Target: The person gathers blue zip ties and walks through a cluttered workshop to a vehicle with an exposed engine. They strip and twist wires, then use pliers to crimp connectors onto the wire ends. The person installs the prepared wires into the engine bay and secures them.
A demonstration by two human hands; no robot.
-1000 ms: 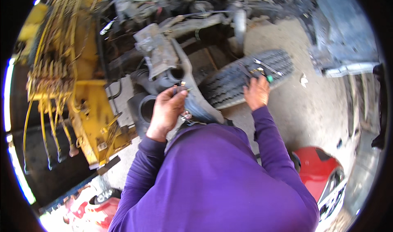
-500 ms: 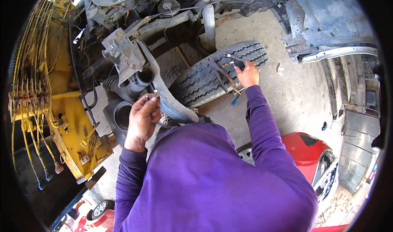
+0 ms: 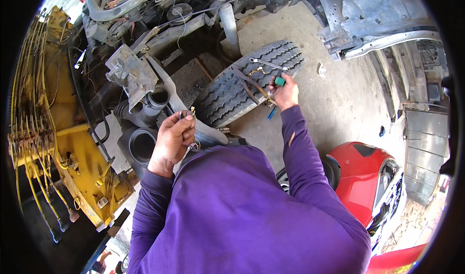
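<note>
My left hand (image 3: 173,137) is closed in a pinch, with a small brass-coloured metal piece (image 3: 193,110) showing at its fingertips. Its exact kind is too small to make out. Over the near right side of a worn tyre (image 3: 215,102), my right hand (image 3: 286,93) grips a small green block (image 3: 279,81) between thumb and fingers. Beside that hand, pliers (image 3: 247,82) with brownish handles rest on the tread. A wrench (image 3: 269,64) lies farther up the tyre, near a bit of yellow wire (image 3: 255,71). Below the right hand, a blue-tipped tool (image 3: 271,113) pokes past the tyre's edge.
At the left stands a yellow machine frame (image 3: 72,153) with hoses and levers. A stripped vehicle front with an engine (image 3: 179,12) fills the far side, and a large dark pipe opening (image 3: 143,145) sits near my left hand. A red car (image 3: 358,170) is at the right.
The green block now shows in my right hand, which has turned and drawn slightly nearer from the tyre. My left hand keeps its pinch. The whole view has shifted a little.
</note>
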